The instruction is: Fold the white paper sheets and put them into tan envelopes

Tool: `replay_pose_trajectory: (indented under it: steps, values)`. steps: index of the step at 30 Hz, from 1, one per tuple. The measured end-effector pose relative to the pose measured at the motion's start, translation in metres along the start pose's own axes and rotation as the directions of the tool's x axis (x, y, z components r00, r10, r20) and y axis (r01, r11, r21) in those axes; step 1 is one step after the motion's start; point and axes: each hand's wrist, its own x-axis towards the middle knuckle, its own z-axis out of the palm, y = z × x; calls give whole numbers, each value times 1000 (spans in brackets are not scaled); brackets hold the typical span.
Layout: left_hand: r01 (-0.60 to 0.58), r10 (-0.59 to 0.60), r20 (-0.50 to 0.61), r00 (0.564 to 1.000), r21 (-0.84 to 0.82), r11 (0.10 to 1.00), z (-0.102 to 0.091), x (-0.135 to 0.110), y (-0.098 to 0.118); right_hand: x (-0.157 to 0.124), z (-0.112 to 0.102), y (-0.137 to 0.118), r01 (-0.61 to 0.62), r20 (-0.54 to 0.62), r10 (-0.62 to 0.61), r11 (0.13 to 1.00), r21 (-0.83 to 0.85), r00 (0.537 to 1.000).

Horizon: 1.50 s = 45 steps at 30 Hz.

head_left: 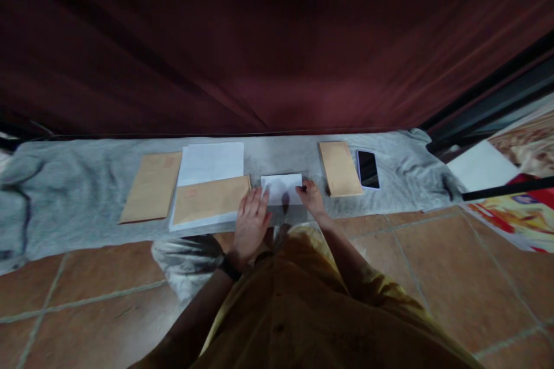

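A small white sheet of paper [283, 184], apparently folded, lies directly in front of me on the grey cloth. My left hand [252, 222] is laid flat with its fingers out, at the sheet's left edge and beside a brown envelope [212, 200]. At the right edge, my right hand [312, 198] has its thumb over the paper and its other fingers curled, seemingly pinching it. Under the brown envelope are larger white sheets [212, 162]. A shadow falls across the small sheet.
Grey cloth [277, 153] covers the long narrow surface. Another brown envelope [151, 187] lies far left. Right of my hands are more brown envelopes [341, 168] and a phone [367, 169]. A dark red curtain [277, 57] hangs behind; tiled floor [433, 265] lies below.
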Motion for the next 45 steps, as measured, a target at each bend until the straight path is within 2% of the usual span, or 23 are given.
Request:
replay_pose_trajectory:
  steps: [2, 5, 8, 10, 14, 21, 24, 26, 28, 30, 32, 34, 35, 36, 38, 42, 44, 45]
  values:
    - [109, -109, -8, 994, 15, 994, -8, 6, -22, -1, -1, 0, 14, 2, -14, 1000, 9, 1000]
    - [215, -222, 132, 966, 70, 974, -17, 17, -56, -5, -1, -1, 33, -16, -32, 999, 29, 999]
    - [188, -208, 341, 917, 91, 978, -25, 30, -83, -9, -1, -2, 59, -53, -56, 997, 51, 997]
    - [168, -195, 439, 877, 100, 981, -30, 38, -94, -11, -1, -2, 76, -56, -73, 995, 59, 996]
    - [147, -178, 531, 829, 101, 984, -35, 49, -105, -14, -4, -1, 107, -45, -104, 992, 69, 994]
    - [174, -200, 527, 826, 99, 980, -36, 53, -106, -17, -7, -3, 104, -47, -98, 987, 122, 994]
    - [165, -196, 520, 831, 106, 981, -39, 54, -105, -17, -8, -4, 70, -55, -59, 968, 241, 997]
    - [150, -181, 509, 842, 101, 983, -40, 54, -105, -15, -9, -3, 39, -55, -18, 906, 422, 998]
    - [141, -159, 479, 863, 73, 987, -39, 52, -106, -13, -11, -3, 15, -37, 9, 806, 592, 999]
    - [162, -153, 395, 906, 11, 987, -37, 51, -103, -11, -15, -2, 2, -21, 17, 732, 682, 1000]
    - [235, -200, 251, 947, -117, 965, -34, 50, -95, -11, -21, -3, 3, -20, 15, 708, 706, 1000]
    - [325, -301, 123, 946, -351, 878, -31, 50, -81, -12, -27, -6, 7, -11, 2, 675, 737, 1000]
    - [351, -343, 109, 933, -496, 795, -30, 50, -72, -13, -31, -8, 7, 0, -11, 652, 759, 1000]
    - [374, -385, 127, 914, -630, 680, -29, 50, -63, -15, -34, -11, 6, 13, -26, 625, 780, 1000]
    - [451, -419, 270, 867, -782, 431, -29, 48, -45, -18, -40, -17, 2, 39, -57, 581, 814, 998]
    - [593, -389, 567, 726, -803, -64, -32, 44, -20, -23, -49, -27, 3, 80, -112, 597, 802, 990]
    - [586, -358, 613, 705, -787, -192, -34, 43, -17, -23, -49, -29, 3, 102, -126, 641, 768, 987]
    - [576, -350, 610, 711, -790, -209, -35, 42, -17, -22, -48, -28, 2, 107, -123, 663, 749, 987]
